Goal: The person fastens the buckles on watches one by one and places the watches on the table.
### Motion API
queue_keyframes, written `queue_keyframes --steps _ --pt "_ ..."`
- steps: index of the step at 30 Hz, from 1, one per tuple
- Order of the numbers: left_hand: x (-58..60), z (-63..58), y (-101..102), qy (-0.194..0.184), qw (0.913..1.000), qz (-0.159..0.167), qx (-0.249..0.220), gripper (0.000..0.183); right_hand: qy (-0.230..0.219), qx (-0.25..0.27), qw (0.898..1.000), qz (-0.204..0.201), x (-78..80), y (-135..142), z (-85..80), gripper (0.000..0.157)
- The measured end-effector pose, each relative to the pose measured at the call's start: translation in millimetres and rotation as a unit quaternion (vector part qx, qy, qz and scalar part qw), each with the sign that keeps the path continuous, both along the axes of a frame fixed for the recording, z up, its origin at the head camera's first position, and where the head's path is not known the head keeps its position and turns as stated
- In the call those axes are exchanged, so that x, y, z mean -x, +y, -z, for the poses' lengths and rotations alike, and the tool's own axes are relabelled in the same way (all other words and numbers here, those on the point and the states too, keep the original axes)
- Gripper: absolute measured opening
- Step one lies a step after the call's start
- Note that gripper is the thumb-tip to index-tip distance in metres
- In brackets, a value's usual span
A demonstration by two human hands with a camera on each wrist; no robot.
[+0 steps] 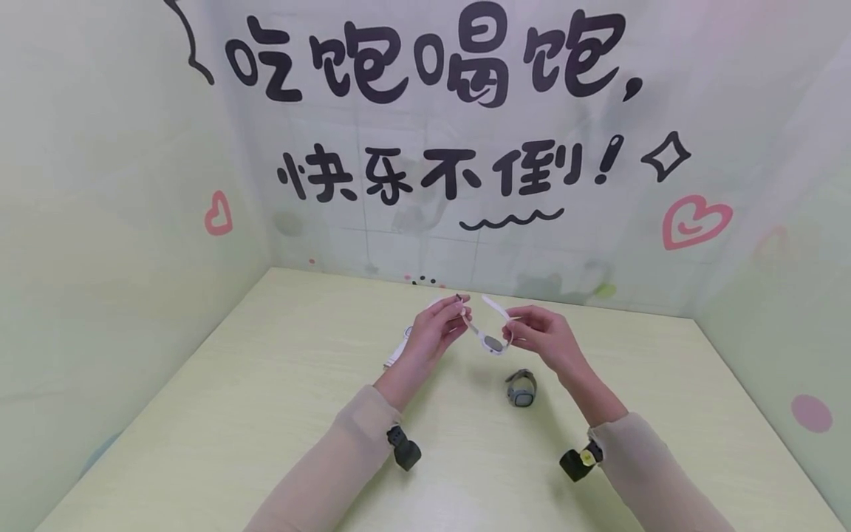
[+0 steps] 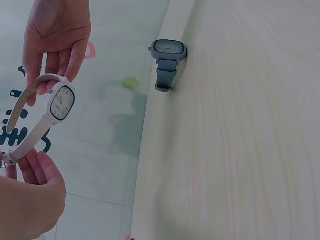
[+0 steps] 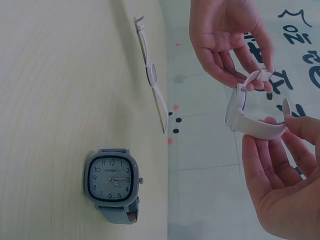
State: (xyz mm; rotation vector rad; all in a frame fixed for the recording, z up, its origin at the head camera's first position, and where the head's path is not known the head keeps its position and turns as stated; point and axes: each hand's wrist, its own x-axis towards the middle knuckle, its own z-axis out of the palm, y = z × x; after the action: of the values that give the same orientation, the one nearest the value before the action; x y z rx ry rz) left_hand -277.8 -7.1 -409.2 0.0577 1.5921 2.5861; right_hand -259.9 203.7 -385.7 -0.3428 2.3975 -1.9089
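Between my two hands a white wristwatch (image 1: 493, 344) hangs above the table, its strap unfastened and curved into an open loop. My left hand (image 1: 435, 330) pinches the buckle end of the strap. The free end, with its row of holes, is held by my right hand (image 1: 541, 335) close to the case. In the left wrist view the white watch face (image 2: 63, 103) shows dark numerals on a squarish dial. A grey wristwatch (image 3: 111, 177) with a square dial rests on the table below my hands. Another white watch (image 3: 151, 74) lies stretched out flat, partly hidden behind my left hand in the head view.
The pale wood-grain table (image 1: 266, 391) ends at a back wall (image 1: 372, 244) printed with large dark characters and pink hearts. Light green side walls (image 1: 120, 222) close in the left and right. A small black camera is strapped on each wrist.
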Motion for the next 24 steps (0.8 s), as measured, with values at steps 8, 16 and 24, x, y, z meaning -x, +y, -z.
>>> queue_keyframes --steps 8,16,24 --pt "-1.0 1.2 0.3 0.006 0.9999 0.01 0.007 0.036 0.008 -0.01 1.0 -0.005 -1.5 2.0 -0.2 0.035" --pt "-2.0 -1.0 1.7 0.009 0.9997 0.009 0.021 0.035 0.014 -0.01 1.0 -0.007 -1.5 3.1 -1.2 0.035" --pt "-0.7 0.5 1.7 0.019 0.999 0.02 0.035 0.035 0.019 -0.011 1.0 -0.01 -0.5 3.4 -0.3 0.034"
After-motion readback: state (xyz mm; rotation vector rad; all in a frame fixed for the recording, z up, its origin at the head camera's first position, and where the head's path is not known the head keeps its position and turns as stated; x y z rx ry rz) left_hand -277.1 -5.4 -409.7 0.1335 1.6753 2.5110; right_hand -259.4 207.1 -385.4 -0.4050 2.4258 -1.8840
